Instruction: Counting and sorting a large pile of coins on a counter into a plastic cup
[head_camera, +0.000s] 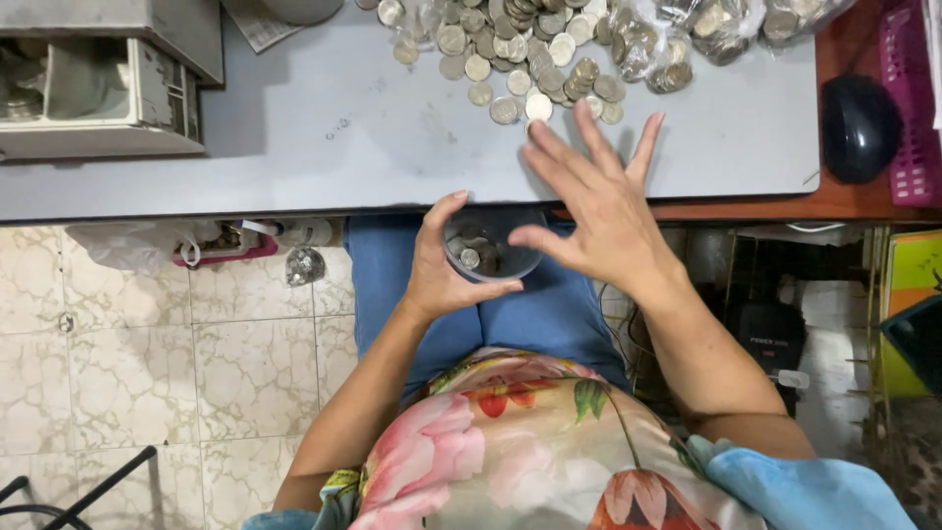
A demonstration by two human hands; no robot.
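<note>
My left hand [444,267] grips a small clear cup [488,250] just below the edge of the grey table [324,128], over my lap. A few coins lie inside the cup. My right hand [596,201] hovers with fingers spread over the table edge, its thumb above the cup's rim and its fingertips near the front of a big pile of silver coins [520,49]. It holds nothing.
Clear plastic bags of coins [687,39] lie at the table's back right. A black computer mouse [861,126] sits beside a pink basket [913,108] on the right. A grey open box [98,88] stands at the left. Tiled floor lies below left.
</note>
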